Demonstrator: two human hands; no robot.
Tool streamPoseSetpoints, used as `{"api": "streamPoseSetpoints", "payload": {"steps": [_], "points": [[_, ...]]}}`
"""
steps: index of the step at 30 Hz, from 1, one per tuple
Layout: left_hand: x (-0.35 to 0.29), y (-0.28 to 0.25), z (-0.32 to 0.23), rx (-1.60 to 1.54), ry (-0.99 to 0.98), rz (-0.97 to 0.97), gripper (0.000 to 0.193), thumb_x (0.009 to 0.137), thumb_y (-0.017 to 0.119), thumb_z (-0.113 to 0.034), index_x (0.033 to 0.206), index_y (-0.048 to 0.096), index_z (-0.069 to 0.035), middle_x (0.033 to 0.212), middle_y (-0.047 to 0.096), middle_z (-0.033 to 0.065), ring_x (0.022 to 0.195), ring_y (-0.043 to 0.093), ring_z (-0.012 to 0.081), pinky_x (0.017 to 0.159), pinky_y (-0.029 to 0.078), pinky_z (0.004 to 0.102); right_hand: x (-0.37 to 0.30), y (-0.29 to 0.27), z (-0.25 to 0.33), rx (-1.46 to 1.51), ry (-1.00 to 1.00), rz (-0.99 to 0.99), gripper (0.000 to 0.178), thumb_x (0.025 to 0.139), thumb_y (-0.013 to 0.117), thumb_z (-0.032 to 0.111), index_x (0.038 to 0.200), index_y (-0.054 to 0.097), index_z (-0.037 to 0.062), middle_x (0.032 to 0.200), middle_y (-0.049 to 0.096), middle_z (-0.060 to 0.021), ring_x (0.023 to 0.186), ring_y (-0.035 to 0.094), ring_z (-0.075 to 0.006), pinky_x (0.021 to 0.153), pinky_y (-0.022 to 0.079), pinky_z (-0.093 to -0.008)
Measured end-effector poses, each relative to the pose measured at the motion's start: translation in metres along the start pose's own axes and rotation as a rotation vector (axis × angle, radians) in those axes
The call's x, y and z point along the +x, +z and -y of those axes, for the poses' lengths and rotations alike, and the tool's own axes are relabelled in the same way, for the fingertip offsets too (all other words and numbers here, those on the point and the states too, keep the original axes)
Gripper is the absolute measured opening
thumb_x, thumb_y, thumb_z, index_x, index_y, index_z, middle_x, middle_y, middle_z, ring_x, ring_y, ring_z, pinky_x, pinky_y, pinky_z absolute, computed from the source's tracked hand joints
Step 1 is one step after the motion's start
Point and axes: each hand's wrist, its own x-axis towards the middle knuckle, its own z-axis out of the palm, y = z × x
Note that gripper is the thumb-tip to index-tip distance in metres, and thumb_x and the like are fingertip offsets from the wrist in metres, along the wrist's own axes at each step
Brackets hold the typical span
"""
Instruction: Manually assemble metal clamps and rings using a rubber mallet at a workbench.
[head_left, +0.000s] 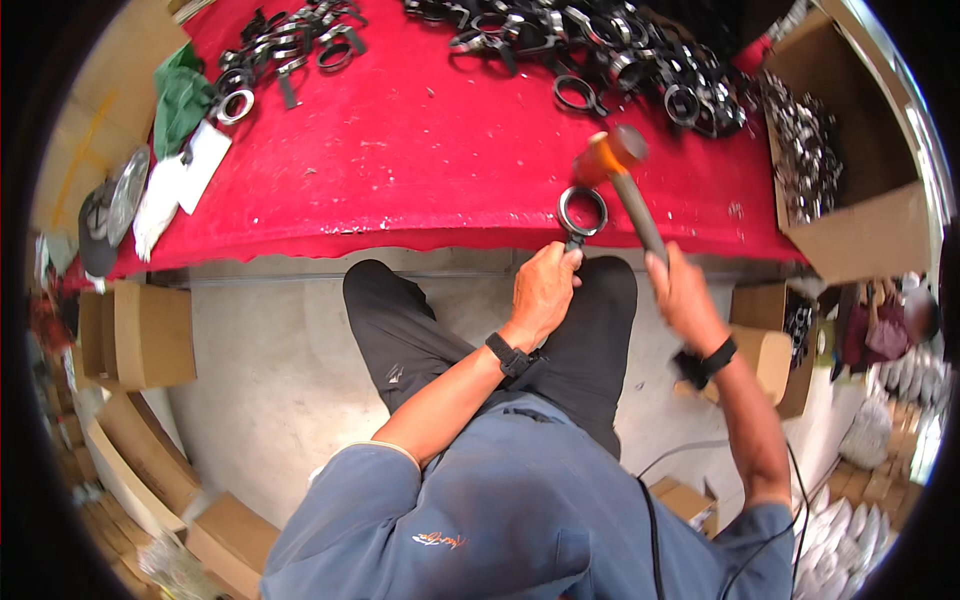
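Note:
Closed around a mallet's handle, my right hand (683, 297) holds the mallet (634, 200) tilted up to the left. Its orange and grey head is smeared by motion above the table's front edge. My left hand (545, 290) grips the short dark stem of a black and silver ring (583, 212), which is at the front edge of the red-covered table (400, 170). The mallet head is above and to the right of the ring, apart from it. Whether the ring rests on the cloth, I cannot tell.
Similar rings with stems lie in a large pile (620, 60) at the back right and a smaller pile (290, 45) at the back left. An open carton (850, 200) of metal parts is at the right. A green cloth (182, 100) lies left. Cartons (150, 335) stand on the floor.

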Motion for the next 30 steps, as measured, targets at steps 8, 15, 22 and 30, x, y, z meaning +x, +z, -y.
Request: {"api": "streamPoseSetpoints", "payload": {"steps": [8,15,22,30], "points": [[-0.004,-0.018,0.028,-0.061,0.034,0.043,0.037,0.115,0.053,-0.032,0.101,0.064,0.001,0.096,0.073,0.012,0.087,0.077,0.0217,0.071,0.058,0.0346,-0.013,-0.03,0.058,0.879,0.351,-0.089,0.046,0.114,0.045,0.052,0.103,0.05,0.0084,0.065,0.048,-0.0013,0.047,0.048,-0.0108,0.042,0.038,-0.0285],[-0.001,-0.116,-0.025,-0.251,0.014,-0.043,0.031,0.115,0.056,-0.031,0.121,0.055,-0.001,0.103,0.075,0.0146,0.081,0.077,0.0189,0.065,0.06,0.0298,-0.092,0.016,0.021,0.981,0.488,-0.119,0.051,0.112,0.047,0.057,0.11,0.054,0.0058,0.064,0.048,0.0006,0.046,0.046,-0.0086,0.041,0.039,-0.0267],[0.196,-0.343,-0.036,0.149,0.137,-0.631,0.054,0.115,0.048,-0.045,0.129,0.058,0.006,0.1,0.076,0.0181,0.076,0.078,0.0258,0.056,0.06,0.0339,-0.121,0.023,0.008,1.083,0.593,-0.154,0.057,0.112,0.048,0.06,0.111,0.053,0.0036,0.065,0.048,0.0006,0.045,0.045,-0.0075,0.039,0.038,-0.0258],[0.279,-0.191,-0.04,0.437,0.048,-0.337,0.05,0.096,0.073,-0.051,0.076,0.078,-0.005,0.069,0.075,0.0102,0.066,0.073,0.023,0.067,0.057,0.0442,-0.117,0.037,0.016,1.082,0.601,-0.166,0.054,0.112,0.049,0.059,0.111,0.052,0.0056,0.065,0.047,0.001,0.044,0.044,-0.0071,0.038,0.038,-0.0251]]}}
